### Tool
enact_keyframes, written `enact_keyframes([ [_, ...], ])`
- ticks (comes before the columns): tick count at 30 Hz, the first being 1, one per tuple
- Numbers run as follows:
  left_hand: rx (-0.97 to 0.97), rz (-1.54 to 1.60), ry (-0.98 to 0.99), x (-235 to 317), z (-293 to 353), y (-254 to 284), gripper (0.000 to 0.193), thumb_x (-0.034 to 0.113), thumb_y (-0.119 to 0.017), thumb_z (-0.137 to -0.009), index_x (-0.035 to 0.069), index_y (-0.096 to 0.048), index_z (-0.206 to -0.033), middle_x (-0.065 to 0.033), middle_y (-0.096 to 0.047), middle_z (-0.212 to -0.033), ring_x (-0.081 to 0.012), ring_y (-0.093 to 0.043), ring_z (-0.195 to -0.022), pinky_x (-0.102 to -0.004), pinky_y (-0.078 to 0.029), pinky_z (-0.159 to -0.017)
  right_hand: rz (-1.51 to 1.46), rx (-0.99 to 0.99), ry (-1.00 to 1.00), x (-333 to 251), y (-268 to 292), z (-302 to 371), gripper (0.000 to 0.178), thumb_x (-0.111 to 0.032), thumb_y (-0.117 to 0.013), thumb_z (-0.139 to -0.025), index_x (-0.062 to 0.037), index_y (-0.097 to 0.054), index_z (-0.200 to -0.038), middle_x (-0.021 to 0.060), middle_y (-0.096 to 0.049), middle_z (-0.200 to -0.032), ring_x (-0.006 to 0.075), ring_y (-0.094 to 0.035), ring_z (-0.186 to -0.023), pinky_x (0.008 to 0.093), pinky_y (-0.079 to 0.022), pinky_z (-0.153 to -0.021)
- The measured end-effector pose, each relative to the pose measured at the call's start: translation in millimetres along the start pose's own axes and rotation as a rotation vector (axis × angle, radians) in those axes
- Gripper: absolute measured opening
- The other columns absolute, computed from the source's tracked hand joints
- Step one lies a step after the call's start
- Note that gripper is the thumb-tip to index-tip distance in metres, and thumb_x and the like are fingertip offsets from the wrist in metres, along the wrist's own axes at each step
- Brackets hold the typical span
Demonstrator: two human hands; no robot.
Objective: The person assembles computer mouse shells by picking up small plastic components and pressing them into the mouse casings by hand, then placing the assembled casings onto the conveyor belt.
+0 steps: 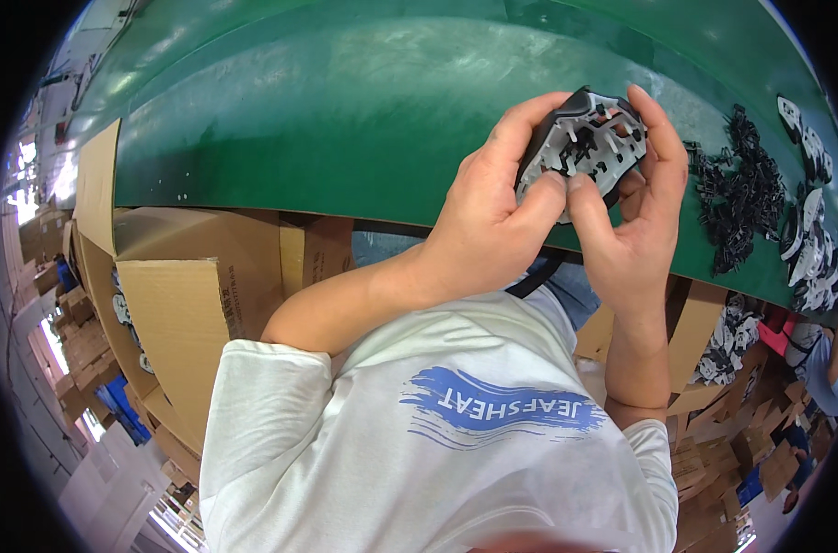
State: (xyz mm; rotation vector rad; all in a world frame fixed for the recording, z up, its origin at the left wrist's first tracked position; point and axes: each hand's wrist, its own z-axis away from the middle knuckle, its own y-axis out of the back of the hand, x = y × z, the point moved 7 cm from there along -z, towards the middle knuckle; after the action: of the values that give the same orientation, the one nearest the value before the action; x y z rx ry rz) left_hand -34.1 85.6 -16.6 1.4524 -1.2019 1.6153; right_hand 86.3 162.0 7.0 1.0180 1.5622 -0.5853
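Note:
Above the table's near edge I hold a black and grey plastic shell (589, 143), shaped like a computer mouse cover, with its ribbed hollow inside facing up. My left hand (488, 212) is closed round its left side, and my right hand (635, 221) grips its right side. Both thumbs press at the shell's near end, close together. Small black pieces show inside the shell; whether they are loose or fitted I cannot tell. To the right of my right hand lies a heap of small black plastic parts (741, 194).
More grey and black shells (810, 244) lie along the right of the green table (345, 120). Open cardboard boxes (175, 300) stand against the near edge at left. Another box of shells (727, 341) is at lower right. A person in blue (829, 378) is at far right.

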Motion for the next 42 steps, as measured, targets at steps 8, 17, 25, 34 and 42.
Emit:
enact_keyframes([
  [8,0.066,-0.233,-0.114,-15.8,4.6,9.0,0.051,-0.004,-0.051,-0.095,-0.005,-0.05,-0.146,-0.022,-0.07,-0.126,-0.0336,-0.072,-0.11,-0.0414,-0.056,-0.098,0.153,-0.099,-0.02,17.7,-12.9,7.8,0.076,0.012,-0.065,-0.091,-0.0011,-0.041,-0.162,0.0141,-0.047,-0.159,0.0201,-0.061,-0.131,0.0346,-0.057,-0.104],
  [17,0.08,-0.296,-0.061,-35.8,5.4,8.7,0.047,-0.001,-0.05,-0.099,-0.006,-0.046,-0.146,-0.027,-0.069,-0.124,-0.0395,-0.072,-0.11,-0.0432,-0.056,-0.097,0.218,-0.036,-0.019,26.1,-8.2,8.3,0.07,0.005,-0.065,-0.089,-0.0033,-0.052,-0.157,0.0218,-0.063,-0.147,0.0358,-0.068,-0.127,0.0409,-0.054,-0.107],
  [25,-0.044,0.116,0.418,-30.5,6.5,16.4,0.061,0.007,-0.056,-0.101,0.005,-0.04,-0.159,-0.0053,-0.065,-0.133,-0.0119,-0.062,-0.115,-0.0292,-0.053,-0.09,0.077,-0.165,-0.15,27.6,-1.2,9.6,0.082,0.001,-0.066,-0.093,-0.0043,-0.034,-0.168,0.019,-0.051,-0.159,0.0266,-0.06,-0.135,0.038,-0.052,-0.109],
  [34,0.346,0.172,0.198,59.1,43.3,119.2,0.056,0.014,-0.058,-0.106,0.006,-0.041,-0.158,-0.0103,-0.066,-0.136,-0.0202,-0.066,-0.125,-0.0408,-0.054,-0.106,1.077,-0.192,-0.313,26.5,95.8,47.2,0.04,-0.031,-0.084,-0.093,-0.0086,-0.073,-0.123,0.0073,-0.065,-0.073,0.0285,-0.063,-0.066,0.04,-0.05,-0.063],
  [42,0.699,0.239,-0.206,141.4,82.5,183.6,0.045,0.03,-0.05,-0.115,0.006,-0.052,-0.153,-0.0097,-0.067,-0.141,-0.0255,-0.067,-0.126,-0.0448,-0.051,-0.113,0.668,-0.283,-0.04,45.3,82.7,-3.9,0.022,-0.007,-0.071,-0.101,0.0024,-0.07,-0.121,0.0112,-0.072,-0.107,0.0209,-0.067,-0.088,0.0347,-0.054,-0.083],
])
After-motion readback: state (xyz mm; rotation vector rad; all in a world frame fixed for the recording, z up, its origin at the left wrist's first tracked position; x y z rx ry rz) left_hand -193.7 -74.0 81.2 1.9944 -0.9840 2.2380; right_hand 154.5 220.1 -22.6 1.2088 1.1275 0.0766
